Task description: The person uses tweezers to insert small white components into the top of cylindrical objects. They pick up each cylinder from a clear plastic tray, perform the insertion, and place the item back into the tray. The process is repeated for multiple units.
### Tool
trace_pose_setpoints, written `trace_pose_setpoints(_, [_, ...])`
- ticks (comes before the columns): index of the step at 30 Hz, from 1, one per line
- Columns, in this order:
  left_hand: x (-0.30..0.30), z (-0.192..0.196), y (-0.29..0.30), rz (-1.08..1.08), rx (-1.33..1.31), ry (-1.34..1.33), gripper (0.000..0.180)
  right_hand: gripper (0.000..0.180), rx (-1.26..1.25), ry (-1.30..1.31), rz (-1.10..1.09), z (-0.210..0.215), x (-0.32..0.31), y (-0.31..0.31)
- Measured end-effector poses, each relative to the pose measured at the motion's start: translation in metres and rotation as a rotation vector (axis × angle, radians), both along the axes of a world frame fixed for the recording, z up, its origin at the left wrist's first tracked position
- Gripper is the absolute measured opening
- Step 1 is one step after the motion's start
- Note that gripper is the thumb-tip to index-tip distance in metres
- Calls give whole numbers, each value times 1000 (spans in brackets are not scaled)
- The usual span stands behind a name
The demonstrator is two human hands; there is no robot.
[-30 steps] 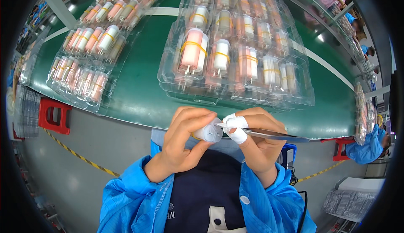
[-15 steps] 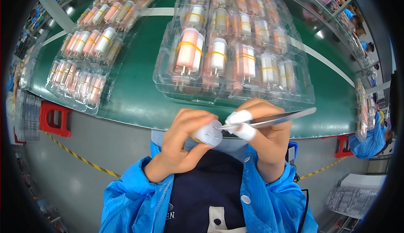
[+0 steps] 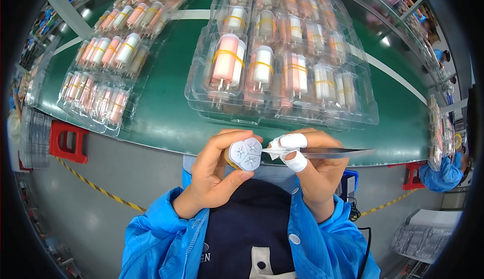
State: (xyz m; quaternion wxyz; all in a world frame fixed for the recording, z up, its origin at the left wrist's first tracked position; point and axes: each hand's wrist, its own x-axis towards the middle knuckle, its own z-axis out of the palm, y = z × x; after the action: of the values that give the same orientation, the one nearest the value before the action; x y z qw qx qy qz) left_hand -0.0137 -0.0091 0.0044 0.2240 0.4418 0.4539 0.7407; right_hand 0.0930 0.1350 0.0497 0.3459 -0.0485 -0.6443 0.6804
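My left hand [image 3: 212, 170] grips a bundle of three pale grey cylinders [image 3: 245, 154], a yellow band around its side. Its three-lobed end faces up, each lobe with a small star-shaped mark. In my right hand [image 3: 322, 170] is a pair of metal tweezers [image 3: 338, 153], pinched between thumb and fingers that wear white wraps [image 3: 294, 161]. The tweezer tips point left, right beside the bundle's edge; whether they touch it I cannot tell. Beyond my hands, clear plastic trays [image 3: 312, 111] hold banded bundles of pink, white and grey cylinders [image 3: 225, 59] with metal prongs.
The green worktop [image 3: 156, 107] curves across in front of me. More trays of banded cylinders [image 3: 103, 52] lie at the left. A red stool [image 3: 69, 142] stands on the floor at left; another red stool [image 3: 412, 176] is at right, near a person in blue [image 3: 438, 173].
The bundle has turned, so its three-lobed end shows more fully. The tweezer tips have moved from over its end face to beside its right edge, and the tweezers lie more level.
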Motion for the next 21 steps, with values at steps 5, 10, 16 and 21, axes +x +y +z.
trace_pose_setpoints(5, [3, 10, -5, -157, -78, -319, 58, 17, 8, -12, -26, 1, -1, -4])
trace_pose_setpoints(10, [-2, 2, -5, -423, -48, -572, 72, 17, 51, -16, -33, 4, 0, -4])
trace_pose_setpoints(16, [-3, 1, -4, -532, -4, -717, 74, 18, 56, 2, -16, 1, -2, -3])
trace_pose_setpoints(21, [-4, 0, -5, -573, 16, -773, 73, 18, 69, 8, -23, -1, -3, -3])
